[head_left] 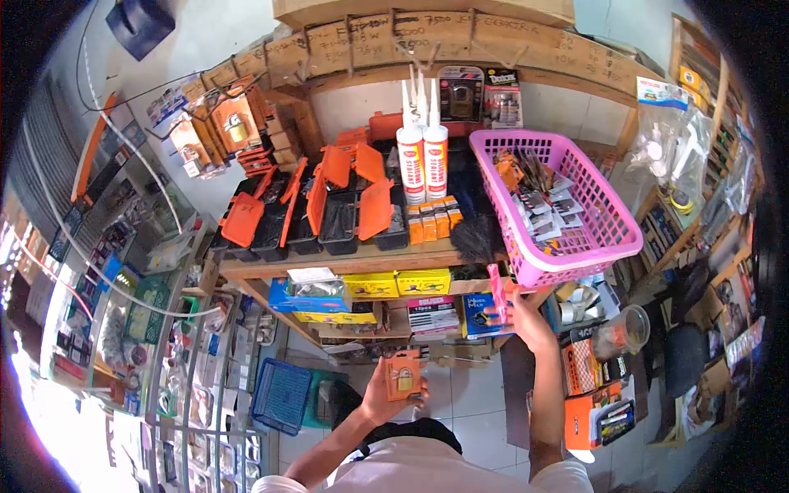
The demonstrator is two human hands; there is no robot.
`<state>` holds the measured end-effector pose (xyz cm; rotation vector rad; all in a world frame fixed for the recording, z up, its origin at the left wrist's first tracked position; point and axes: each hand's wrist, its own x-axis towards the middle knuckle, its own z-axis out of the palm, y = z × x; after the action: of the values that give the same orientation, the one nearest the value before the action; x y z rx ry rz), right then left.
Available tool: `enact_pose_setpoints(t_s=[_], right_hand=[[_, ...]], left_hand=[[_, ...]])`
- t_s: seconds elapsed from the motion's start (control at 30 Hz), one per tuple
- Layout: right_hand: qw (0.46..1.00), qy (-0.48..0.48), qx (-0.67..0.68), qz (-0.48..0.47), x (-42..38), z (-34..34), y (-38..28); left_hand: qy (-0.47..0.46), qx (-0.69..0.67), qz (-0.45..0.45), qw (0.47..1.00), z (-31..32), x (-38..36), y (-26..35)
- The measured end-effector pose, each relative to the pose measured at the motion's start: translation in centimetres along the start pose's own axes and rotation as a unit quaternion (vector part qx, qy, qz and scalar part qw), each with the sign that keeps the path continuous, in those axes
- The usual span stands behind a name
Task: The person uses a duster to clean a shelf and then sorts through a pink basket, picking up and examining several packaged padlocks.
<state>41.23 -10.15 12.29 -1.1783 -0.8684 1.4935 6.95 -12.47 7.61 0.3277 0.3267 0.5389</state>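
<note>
My left hand (385, 396) is closed around an orange-carded padlock pack (403, 375), held low in front of my body. The brass-coloured padlock shows on the card's front. My right hand (523, 319) grips the pink handle (496, 283) of what looks like a duster. Its dark, fluffy head (472, 239) lies at the shelf's front edge, beside the pink basket (526, 261). Inside the basket are many small carded packs (549, 209). Left of the duster head stand small orange boxes (434, 220) and white sealant tubes (423, 164).
Black bins with orange lids (376, 209) line the wooden shelf (329, 264). More padlock packs (236, 125) hang on hooks at the upper left. A glass display case (177, 361) stands left, and a blue crate (281, 396) sits on the floor. Orange boxes (583, 419) are at the right.
</note>
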Motion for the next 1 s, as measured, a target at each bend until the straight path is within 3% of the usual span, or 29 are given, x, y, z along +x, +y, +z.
enact_pose_setpoints(t_s=[0.1,0.17,0.27,0.4,0.5,0.53,0.57,0.6,0.63,0.67,0.77,0.83,0.93,0.97,1.0], right_hand=[[0.991,-0.02,0.129,-0.007,3.0,0.3,-0.4],[0.983,0.065,0.17,0.035,3.6,1.9,-1.6],[0.975,-0.017,0.22,-0.008,4.7,1.9,-0.5],[0.983,0.026,0.163,-0.086,2.7,3.3,1.5],[0.988,-0.027,0.152,-0.016,-0.8,4.6,4.6],[0.982,0.034,0.184,0.001,-1.7,5.8,6.5],[0.979,-0.002,0.204,-0.01,-2.3,5.9,8.8],[0.969,0.028,0.246,0.024,-3.5,8.0,9.0],[0.974,0.022,0.224,0.018,-3.4,6.8,13.4],[0.989,0.053,0.135,0.04,-4.6,7.7,14.8],[0.994,0.065,0.082,0.044,-7.6,10.0,18.3],[0.964,0.251,0.082,0.019,-9.3,12.0,20.8],[0.968,0.208,-0.117,0.078,-11.2,14.6,23.2],[0.963,0.172,-0.126,0.162,-11.8,16.7,21.2],[0.961,0.141,-0.187,0.149,-11.7,17.9,21.3]], left_hand=[[0.022,-0.011,0.024,0.999,-0.8,-0.8,0.2],[0.018,-0.021,0.034,0.999,-1.5,-1.1,0.2],[0.036,-0.014,0.052,0.998,-1.8,-1.6,0.3],[0.01,-0.045,0.048,0.998,-3.5,-2.3,0.9],[0.034,-0.041,0.061,0.997,-5.0,-3.0,1.5],[0.033,-0.061,0.052,0.996,-6.2,-3.1,1.6],[0.029,-0.061,0.053,0.996,-7.5,-3.2,1.7],[-0.022,-0.11,0.05,0.992,-8.6,-3.0,2.1],[-0.07,-0.166,0.047,0.983,-9.2,-3.1,1.9],[-0.073,-0.176,0.048,0.981,-9.2,-3.5,2.0],[-0.054,-0.205,0.035,0.977,-9.8,-4.5,3.6],[-0.032,-0.212,0.051,0.975,-10.9,-4.9,4.3],[0.043,-0.172,0.079,0.981,-11.6,-5.0,5.8],[0.078,-0.147,0.093,0.982,-11.9,-5.0,6.0],[0.085,-0.137,0.097,0.982,-11.7,-4.9,6.5]])
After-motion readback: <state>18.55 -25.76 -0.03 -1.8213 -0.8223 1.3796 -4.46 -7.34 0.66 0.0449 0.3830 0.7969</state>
